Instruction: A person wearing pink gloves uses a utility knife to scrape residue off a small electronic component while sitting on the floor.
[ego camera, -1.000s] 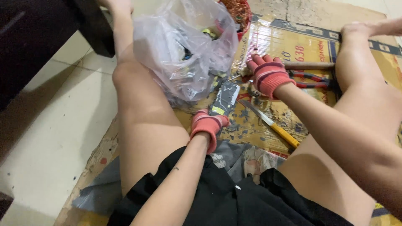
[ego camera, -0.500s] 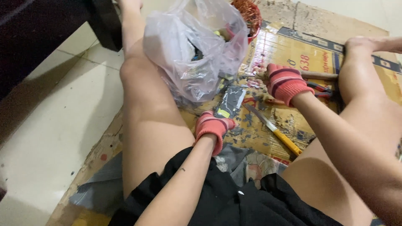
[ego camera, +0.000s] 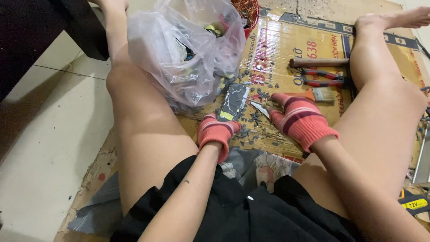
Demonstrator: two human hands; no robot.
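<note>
pinning a flat dark circuit board (ego camera: 234,102), left hand (ego camera: 218,133) clamps its near end; right hand (ego camera: 299,119) grips a short blade (ego camera: 259,109) beside it, a slip risking the bare legs.

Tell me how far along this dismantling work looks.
Done: dark chips litter the cardboard. In hand: left hand steadies a flat dark panel; right hand works a blade at it. Left: the clear bag beside them holds many more parts.

A flat dark circuit board (ego camera: 234,102) with pale traces and a yellow patch lay tilted on the cardboard, near end gripped; a small metal blade (ego camera: 259,109), perhaps a knife, pointed toward it.
</note>
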